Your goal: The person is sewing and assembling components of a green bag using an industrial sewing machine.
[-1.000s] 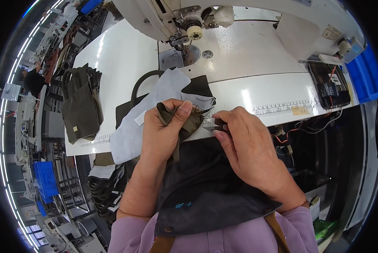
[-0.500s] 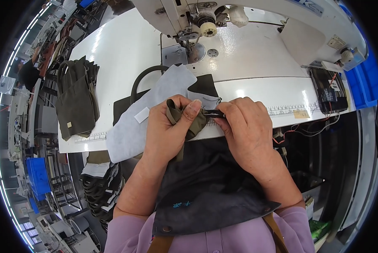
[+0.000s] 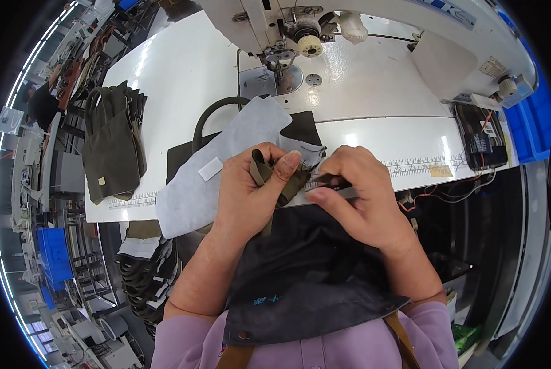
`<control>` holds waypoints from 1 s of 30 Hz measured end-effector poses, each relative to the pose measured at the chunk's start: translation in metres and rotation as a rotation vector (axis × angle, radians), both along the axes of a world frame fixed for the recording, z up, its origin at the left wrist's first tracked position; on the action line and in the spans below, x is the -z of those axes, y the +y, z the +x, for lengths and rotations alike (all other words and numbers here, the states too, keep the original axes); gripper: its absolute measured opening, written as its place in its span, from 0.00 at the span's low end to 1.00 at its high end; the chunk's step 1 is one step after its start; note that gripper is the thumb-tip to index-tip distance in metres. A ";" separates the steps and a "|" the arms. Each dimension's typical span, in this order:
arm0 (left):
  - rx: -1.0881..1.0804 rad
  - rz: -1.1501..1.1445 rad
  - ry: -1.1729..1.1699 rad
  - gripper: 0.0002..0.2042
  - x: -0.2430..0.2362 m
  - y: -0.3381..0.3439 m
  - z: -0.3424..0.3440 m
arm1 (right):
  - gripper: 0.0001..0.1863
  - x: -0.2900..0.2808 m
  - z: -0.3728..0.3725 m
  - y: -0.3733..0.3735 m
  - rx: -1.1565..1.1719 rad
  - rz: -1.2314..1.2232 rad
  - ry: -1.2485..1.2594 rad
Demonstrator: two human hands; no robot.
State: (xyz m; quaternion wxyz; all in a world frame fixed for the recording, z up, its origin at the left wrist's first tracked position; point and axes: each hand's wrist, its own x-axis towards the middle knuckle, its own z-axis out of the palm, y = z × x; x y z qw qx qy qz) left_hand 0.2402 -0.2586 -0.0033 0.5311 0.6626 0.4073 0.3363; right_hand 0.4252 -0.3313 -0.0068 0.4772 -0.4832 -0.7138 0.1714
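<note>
My left hand (image 3: 254, 187) is closed around a folded olive cloth piece (image 3: 294, 187), its thumb pressing on the bunched fabric. The piece has a pale grey lining (image 3: 226, 163) with a small white label, spread across the table's front edge to the left. A dark handle loop (image 3: 211, 120) shows behind it. Just to the right, my right hand (image 3: 361, 197) grips small dark thread snips (image 3: 334, 181), partly hidden by the fingers. Their tip points at the cloth's edge, with a small gap between. Loose threads show near the cloth's corner.
A white sewing machine (image 3: 287, 37) stands on the white table (image 3: 361, 86) beyond my hands. Stacked olive bag pieces (image 3: 112, 147) lie at the left. A dark pouch-like object (image 3: 481, 135) and a blue bin (image 3: 530, 123) are at the right. More pieces (image 3: 143, 270) hang below the table.
My right hand has drawn the snips slightly right and down from the cloth, and its thumb and fingers have spread around them. My left hand keeps its hold on the cloth.
</note>
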 end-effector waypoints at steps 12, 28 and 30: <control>0.005 0.044 0.006 0.17 0.000 0.000 0.001 | 0.09 0.004 -0.001 0.003 -0.105 -0.076 0.623; 0.027 0.097 0.036 0.16 0.002 -0.001 -0.002 | 0.06 -0.019 0.000 -0.021 0.044 -0.261 -0.024; 0.036 0.089 0.007 0.16 0.005 0.000 0.000 | 0.04 -0.016 -0.005 -0.017 -0.052 -0.243 0.208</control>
